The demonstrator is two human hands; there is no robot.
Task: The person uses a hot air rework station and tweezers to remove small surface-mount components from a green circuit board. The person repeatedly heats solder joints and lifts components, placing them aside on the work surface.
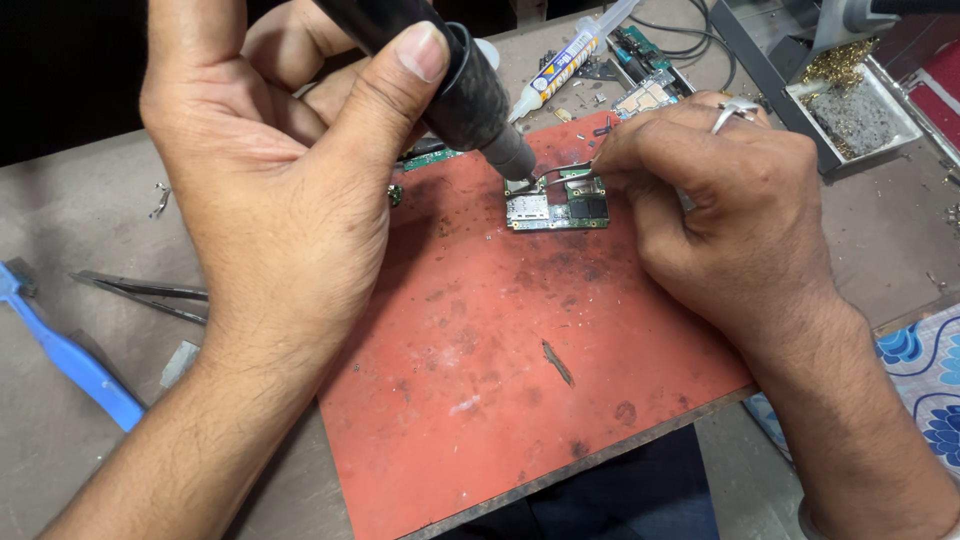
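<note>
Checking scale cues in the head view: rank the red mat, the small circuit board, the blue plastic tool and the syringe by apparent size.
1. red mat
2. blue plastic tool, partly cut off at the frame edge
3. syringe, about alike with the next
4. small circuit board

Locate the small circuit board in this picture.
The circuit board lies at the upper middle of the red mat, under the hot-air nozzle, beside the right hand.

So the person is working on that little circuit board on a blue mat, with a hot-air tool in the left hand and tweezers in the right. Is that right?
Nearly. The mat is red-orange, not blue, as the head view shows. The rest holds: the circuit board lies on it, the left hand holds the black hot-air tool and the right hand holds tweezers at the board.
</note>
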